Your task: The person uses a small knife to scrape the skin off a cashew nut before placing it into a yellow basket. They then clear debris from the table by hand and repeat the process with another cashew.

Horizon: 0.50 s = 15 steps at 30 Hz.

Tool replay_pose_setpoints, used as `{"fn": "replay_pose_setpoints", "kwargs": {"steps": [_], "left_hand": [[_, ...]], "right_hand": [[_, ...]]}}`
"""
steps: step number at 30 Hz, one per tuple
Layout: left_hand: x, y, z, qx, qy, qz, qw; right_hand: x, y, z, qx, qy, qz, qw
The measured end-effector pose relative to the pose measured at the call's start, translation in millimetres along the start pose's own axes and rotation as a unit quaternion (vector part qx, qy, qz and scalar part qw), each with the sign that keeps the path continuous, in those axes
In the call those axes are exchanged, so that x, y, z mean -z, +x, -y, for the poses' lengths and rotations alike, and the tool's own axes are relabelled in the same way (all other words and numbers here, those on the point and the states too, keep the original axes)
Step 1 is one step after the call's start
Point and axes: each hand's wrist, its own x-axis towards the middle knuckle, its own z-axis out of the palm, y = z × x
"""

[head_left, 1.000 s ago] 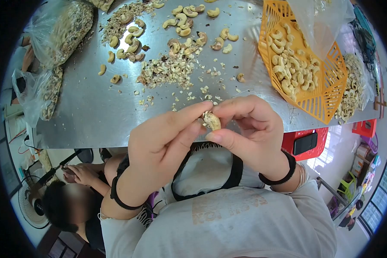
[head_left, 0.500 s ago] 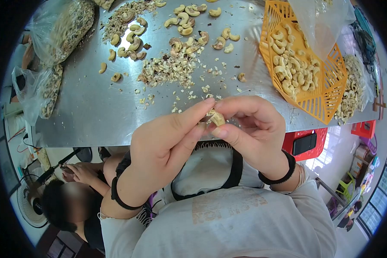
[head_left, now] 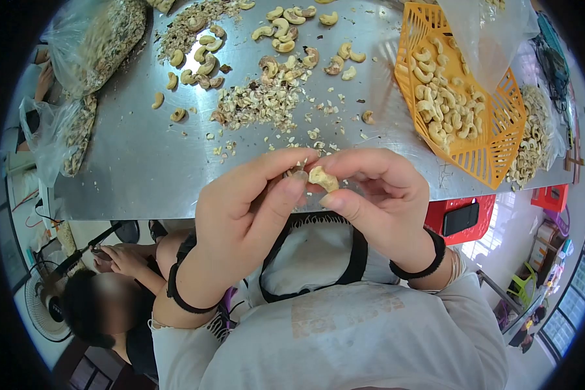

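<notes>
Between the thumb and fingers of my right hand (head_left: 387, 195) is a pale, curved cashew nut (head_left: 323, 178). My left hand (head_left: 250, 205) is closed in a pinch just left of the nut, a small gap away. A small greyish metal blade (head_left: 297, 168) shows at its fingertips, mostly hidden by the thumb and fingers. Both hands are above the near edge of the metal table (head_left: 143, 162). Beyond them lies a heap of broken cashew bits and skins (head_left: 260, 104), with loose whole cashews (head_left: 283, 29) behind.
An orange slotted basket (head_left: 500, 123) with peeled cashews stands at right, a clear plastic bag (head_left: 484, 32) over it. Filled bags (head_left: 114, 45) lie at left. A phone (head_left: 461, 219) rests on a red stool (head_left: 481, 227). Another person (head_left: 120, 305) sits at lower left.
My left hand has drawn slightly left, taking the blade off the cashew. The nut stays in my right hand, with more of its pale surface showing.
</notes>
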Motion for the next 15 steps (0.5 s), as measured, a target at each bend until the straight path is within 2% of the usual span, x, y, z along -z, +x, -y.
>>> {"fn": "replay_pose_setpoints", "kwargs": {"steps": [2,3,5,12,14,15], "left_hand": [[1,0,-1,0.026,-0.008,-0.003,1.0],[2,1,-2,0.026,-0.007,-0.004,1.0],[5,3,-5,0.132,-0.22,0.03,0.966],[10,3,-5,0.148,-0.228,0.038,0.962],[11,3,-5,0.153,-0.26,0.031,0.953],[12,3,-4,0.154,-0.26,0.031,0.953]], "right_hand": [[1,2,-1,0.053,-0.088,0.022,0.995],[1,2,-2,0.053,-0.087,0.023,0.995],[0,3,-3,0.081,-0.15,0.014,0.985],[-5,2,-3,0.073,-0.166,-0.014,0.983],[-5,4,-1,0.011,-0.108,-0.005,0.994],[-5,4,-1,0.01,-0.108,-0.006,0.994]]}}
